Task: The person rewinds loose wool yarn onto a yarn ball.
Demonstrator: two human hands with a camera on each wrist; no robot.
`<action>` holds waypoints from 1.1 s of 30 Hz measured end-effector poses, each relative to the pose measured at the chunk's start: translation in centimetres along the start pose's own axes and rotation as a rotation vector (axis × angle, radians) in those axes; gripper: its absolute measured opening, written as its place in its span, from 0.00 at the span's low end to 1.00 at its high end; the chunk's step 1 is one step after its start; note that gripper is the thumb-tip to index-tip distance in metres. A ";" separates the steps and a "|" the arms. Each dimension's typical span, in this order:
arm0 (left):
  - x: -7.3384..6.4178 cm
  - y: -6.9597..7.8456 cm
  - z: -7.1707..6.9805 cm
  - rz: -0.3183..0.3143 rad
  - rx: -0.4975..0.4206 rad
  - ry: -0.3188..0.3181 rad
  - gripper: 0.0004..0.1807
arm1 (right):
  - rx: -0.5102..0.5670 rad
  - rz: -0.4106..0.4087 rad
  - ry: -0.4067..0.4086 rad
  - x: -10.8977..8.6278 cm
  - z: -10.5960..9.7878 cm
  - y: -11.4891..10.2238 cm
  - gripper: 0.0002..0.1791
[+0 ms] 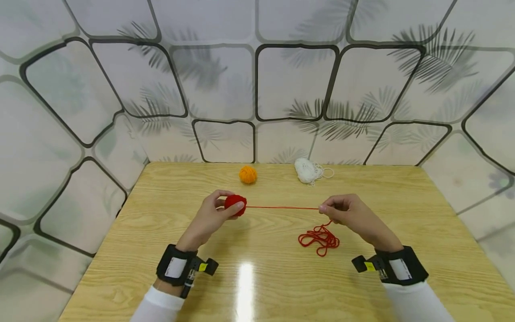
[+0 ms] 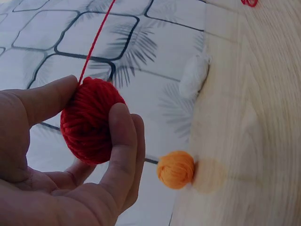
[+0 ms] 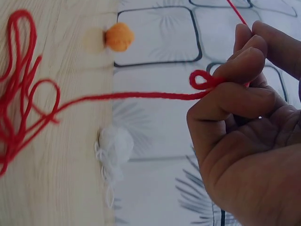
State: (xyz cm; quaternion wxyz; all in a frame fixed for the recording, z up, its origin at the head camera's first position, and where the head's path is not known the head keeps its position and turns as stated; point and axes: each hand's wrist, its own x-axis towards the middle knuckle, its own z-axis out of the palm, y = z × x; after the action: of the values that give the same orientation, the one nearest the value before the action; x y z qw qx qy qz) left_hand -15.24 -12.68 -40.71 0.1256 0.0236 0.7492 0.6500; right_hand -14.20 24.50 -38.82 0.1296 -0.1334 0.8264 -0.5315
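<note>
My left hand (image 1: pixel 209 219) grips a red ball of yarn (image 2: pixel 89 122) between thumb and fingers, above the table. From the ball a red strand (image 1: pixel 281 207) runs straight and taut across to my right hand (image 1: pixel 356 218). The right fingers pinch that strand, and a small loop (image 3: pixel 201 79) of it sticks out between them in the right wrist view. Below the right hand, a loose tangle of red yarn (image 1: pixel 319 239) lies on the table, joined to the pinched strand.
On the wooden table (image 1: pixel 161 268), an orange ball of yarn (image 1: pixel 247 174) sits near the back edge. To its right lies a white ball of yarn (image 1: pixel 307 171) with loose strands. A patterned wall covering (image 1: pixel 225 98) stands directly behind the table.
</note>
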 end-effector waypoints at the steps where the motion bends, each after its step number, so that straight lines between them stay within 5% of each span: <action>1: 0.0 -0.2 -0.1 -0.016 0.002 0.013 0.23 | -0.001 0.006 0.004 -0.2 -0.3 0.3 0.13; 11: -0.2 -1.4 -1.5 -0.086 0.108 0.085 0.28 | -0.030 0.093 0.015 -2.3 -5.1 2.8 0.17; 18: 0.1 -2.6 -1.8 -0.071 0.311 0.092 0.27 | -0.076 0.157 0.016 -3.7 -8.0 3.2 0.19; 26: 0.3 -3.9 -1.1 -0.043 0.593 0.105 0.27 | -0.193 0.151 -0.079 -4.1 -8.3 3.3 0.16; 33: 0.4 -4.4 -0.8 -0.045 0.642 0.112 0.26 | -0.216 0.100 -0.105 -3.0 -5.8 3.7 0.15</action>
State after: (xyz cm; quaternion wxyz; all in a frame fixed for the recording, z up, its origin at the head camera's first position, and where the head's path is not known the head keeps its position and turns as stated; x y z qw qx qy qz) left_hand -15.19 -14.05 -44.98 0.0845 0.0097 0.9218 0.3781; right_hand -13.76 31.90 -39.65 0.1839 -0.1330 0.8765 -0.4245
